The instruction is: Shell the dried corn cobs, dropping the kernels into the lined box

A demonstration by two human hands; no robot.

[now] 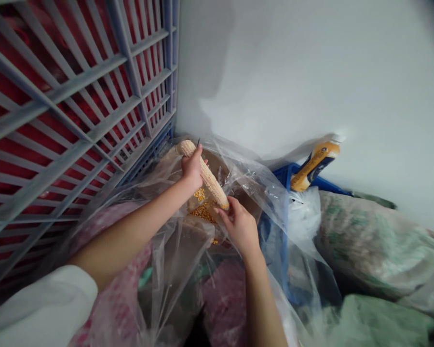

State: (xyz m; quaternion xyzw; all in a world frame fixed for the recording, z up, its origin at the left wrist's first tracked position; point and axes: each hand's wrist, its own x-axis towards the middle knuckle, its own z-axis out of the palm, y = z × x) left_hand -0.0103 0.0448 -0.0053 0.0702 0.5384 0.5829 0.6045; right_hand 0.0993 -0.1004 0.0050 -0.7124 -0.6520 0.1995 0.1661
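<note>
- Although only partly stripped, with most rows of pale kernels left on, dried corn cob (pixel 204 173) at the centre of the head view, slanting from 11 o'clock toward 4 o'clock
- Loose yellow kernels (pixel 202 210) heaped just below it, on brown sacking (pixel 235 180)
- Left hand (pixel 193 168): clenched around the cob's upper part; small dark pointed tip (pixel 198 141) just above, too small to identify
- Right hand (pixel 239 227): half open, fingertips (pixel 220 211) touching the cob's lower end
- Around both: clear plastic sheet (pixel 255 180)
- At 10 o'clock, grey plastic crate (pixel 75 120); at 2 o'clock, yellow-labelled bottle (pixel 315 165) against blue plastic crate (pixel 292 169); at 3 o'clock, green-patterned sack (pixel 376 241)
</note>
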